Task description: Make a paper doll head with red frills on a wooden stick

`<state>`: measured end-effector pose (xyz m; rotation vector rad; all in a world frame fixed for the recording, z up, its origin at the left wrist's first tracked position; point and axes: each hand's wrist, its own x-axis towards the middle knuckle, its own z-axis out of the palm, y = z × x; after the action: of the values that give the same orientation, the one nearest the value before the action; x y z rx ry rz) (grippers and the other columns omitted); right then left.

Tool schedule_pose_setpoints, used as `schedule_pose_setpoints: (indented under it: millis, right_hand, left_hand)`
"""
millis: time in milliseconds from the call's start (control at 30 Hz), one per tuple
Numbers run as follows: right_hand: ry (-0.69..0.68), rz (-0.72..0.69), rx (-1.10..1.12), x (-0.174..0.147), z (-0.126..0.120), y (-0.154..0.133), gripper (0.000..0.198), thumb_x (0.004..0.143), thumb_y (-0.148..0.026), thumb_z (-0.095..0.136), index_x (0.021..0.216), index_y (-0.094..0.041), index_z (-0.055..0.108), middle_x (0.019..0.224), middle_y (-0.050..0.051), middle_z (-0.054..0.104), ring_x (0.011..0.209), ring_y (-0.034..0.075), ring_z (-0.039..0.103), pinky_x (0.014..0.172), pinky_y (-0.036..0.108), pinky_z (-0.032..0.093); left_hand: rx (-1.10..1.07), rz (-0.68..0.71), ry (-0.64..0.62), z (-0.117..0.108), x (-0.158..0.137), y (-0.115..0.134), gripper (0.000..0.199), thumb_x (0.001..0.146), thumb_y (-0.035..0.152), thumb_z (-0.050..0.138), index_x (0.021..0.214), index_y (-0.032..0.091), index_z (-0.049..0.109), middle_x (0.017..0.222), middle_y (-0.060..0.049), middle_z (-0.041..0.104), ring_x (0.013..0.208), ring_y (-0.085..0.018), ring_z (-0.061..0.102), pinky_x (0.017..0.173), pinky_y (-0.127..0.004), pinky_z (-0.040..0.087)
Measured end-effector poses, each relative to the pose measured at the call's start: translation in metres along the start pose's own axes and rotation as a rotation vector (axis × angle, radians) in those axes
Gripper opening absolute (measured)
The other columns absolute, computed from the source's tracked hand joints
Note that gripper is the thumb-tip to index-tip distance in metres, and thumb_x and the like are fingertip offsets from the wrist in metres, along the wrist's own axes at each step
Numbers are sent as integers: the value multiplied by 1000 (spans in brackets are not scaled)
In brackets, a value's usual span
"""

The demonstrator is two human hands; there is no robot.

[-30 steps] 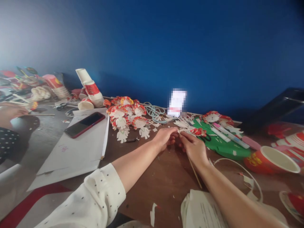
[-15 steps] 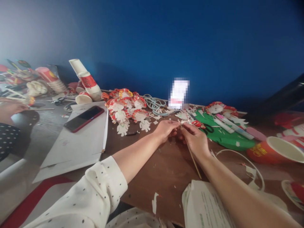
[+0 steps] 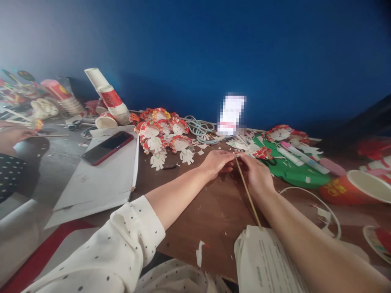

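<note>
A thin wooden stick (image 3: 248,194) slants down from my fingertips toward me, its lower end by a folded stack of printed paper (image 3: 264,260). My left hand (image 3: 217,165) pinches at the stick's upper end, where something small and whitish shows. From the other side, my right hand (image 3: 259,175) closes its thumb and fingers on the same tip. Left of my hands lie several white paper cut-out figures (image 3: 157,144) with red and yellow ruffled edges. A green sheet (image 3: 284,169) with pens and paper scraps spreads beyond my right hand.
A phone (image 3: 107,147) lies on white card (image 3: 100,187) at left. Paper cups (image 3: 114,103) lean near the blue wall; an orange cup (image 3: 339,189) is at right. A lit, blurred screen (image 3: 232,114) stands behind. Another person's hand (image 3: 15,134) works at far left.
My fingers have shifted at the stick's tip, and more of the stick now shows between my hands. The whole view has tilted slightly, raising most things in the picture.
</note>
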<state>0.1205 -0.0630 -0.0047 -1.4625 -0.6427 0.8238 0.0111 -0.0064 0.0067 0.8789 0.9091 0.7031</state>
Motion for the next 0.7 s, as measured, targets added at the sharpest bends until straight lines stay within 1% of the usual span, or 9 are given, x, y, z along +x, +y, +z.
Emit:
schedule_pose_setpoints:
  millis: [67,167,267,567,700]
  right_hand:
    - [11,14,23,-3,3,-3,19,66,-40,74,76,-23,76,88,1,77,92,25,70,75,31,55]
    - [7,40,82,-4,4,-2,18,63,-37,76,73,-23,75,84,1,77,87,24,70,73,31,55]
    - [-16,51,122,-1,4,0,17,61,-36,77,71,-23,75,80,2,76,83,24,70,71,31,56]
    - [-29,37,102,-2,3,1,16,63,-37,77,72,-23,77,79,1,76,83,23,70,72,30,56]
    - [-26,55,85,-4,3,-1,18,64,-38,77,73,-23,77,78,1,76,79,23,70,71,31,56]
  left_hand:
    - [5,-3,9,1,0,0,17,84,16,68,68,11,61,57,1,55,52,-6,51,49,-17,42]
    - [1,-5,14,1,0,0,18,84,16,67,68,11,60,57,1,56,52,-6,52,49,-17,43]
    - [-26,-7,-8,0,1,0,17,83,16,68,69,11,60,59,0,58,53,-6,53,50,-18,45]
    - [-85,-1,-48,-2,2,-3,16,83,15,68,69,11,60,59,0,58,52,-6,54,53,-18,48]
    - [-96,-3,-53,-2,3,-2,16,81,14,69,68,10,61,58,0,58,52,-6,54,55,-19,50]
